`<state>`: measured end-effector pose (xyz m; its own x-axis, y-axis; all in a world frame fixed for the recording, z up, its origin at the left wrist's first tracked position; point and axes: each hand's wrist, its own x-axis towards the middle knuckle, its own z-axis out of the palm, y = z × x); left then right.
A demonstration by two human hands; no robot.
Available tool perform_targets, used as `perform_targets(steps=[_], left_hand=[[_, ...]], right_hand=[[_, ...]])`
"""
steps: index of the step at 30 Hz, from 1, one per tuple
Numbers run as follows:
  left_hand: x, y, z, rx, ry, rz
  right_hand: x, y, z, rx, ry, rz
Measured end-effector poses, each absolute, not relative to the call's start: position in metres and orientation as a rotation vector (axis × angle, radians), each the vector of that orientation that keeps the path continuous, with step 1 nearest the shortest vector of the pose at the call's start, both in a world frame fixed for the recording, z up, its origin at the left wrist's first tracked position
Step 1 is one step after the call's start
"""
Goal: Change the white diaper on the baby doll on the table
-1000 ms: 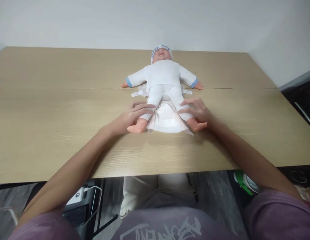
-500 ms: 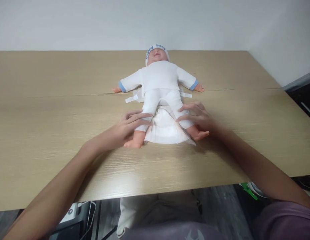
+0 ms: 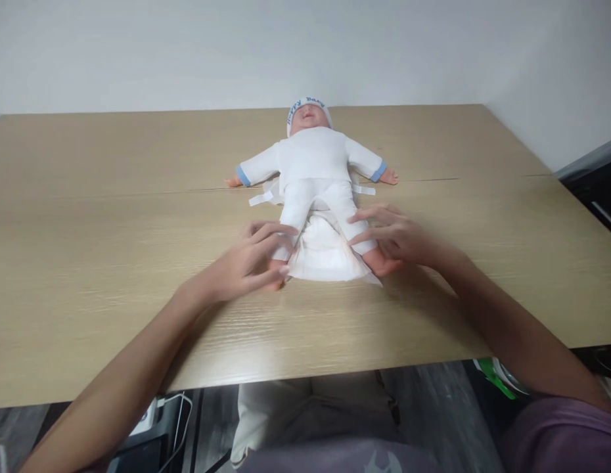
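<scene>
A baby doll in white clothes and a white cap lies on its back on the wooden table, feet toward me. An open white diaper is spread under its hips and between its legs. My left hand wraps loosely around the doll's lower leg and foot on the left side. My right hand rests with fingers curled over the other lower leg and foot.
The table's front edge runs just below my forearms. Under it are my lap, a white power adapter with cable at the left and a green and white object at the right. A dark cabinet edge stands at the right.
My left hand has slid down over the doll's foot, which it now covers. My right hand shifted slightly along the other leg. The view tilted a little.
</scene>
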<state>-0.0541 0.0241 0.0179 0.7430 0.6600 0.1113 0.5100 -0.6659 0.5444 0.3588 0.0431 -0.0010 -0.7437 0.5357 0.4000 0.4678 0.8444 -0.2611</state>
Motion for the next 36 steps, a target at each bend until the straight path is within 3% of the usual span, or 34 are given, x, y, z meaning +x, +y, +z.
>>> perform_targets(steps=[5, 16, 22, 29, 36], left_hand=[[-0.031, 0.01, 0.009, 2.629, 1.024, 0.489], [-0.02, 0.01, 0.011, 2.693, 1.167, 0.57], [-0.014, 0.042, 0.033, 2.49, 1.125, 0.839], [0.0, 0.115, 0.061, 2.35, 1.203, 1.005], [0.018, 0.183, 0.042, 1.787, 1.196, 0.978]], right_hand=[[0.354, 0.026, 0.023, -0.889, -2.618, 0.369], [0.307, -0.013, 0.008, -1.141, -2.669, -0.169], [0.316, 0.036, 0.023, -1.136, -2.395, 0.18], [0.3, 0.102, 0.046, -1.203, -2.066, 0.228], [0.283, 0.167, 0.032, -1.4, -1.64, 0.892]])
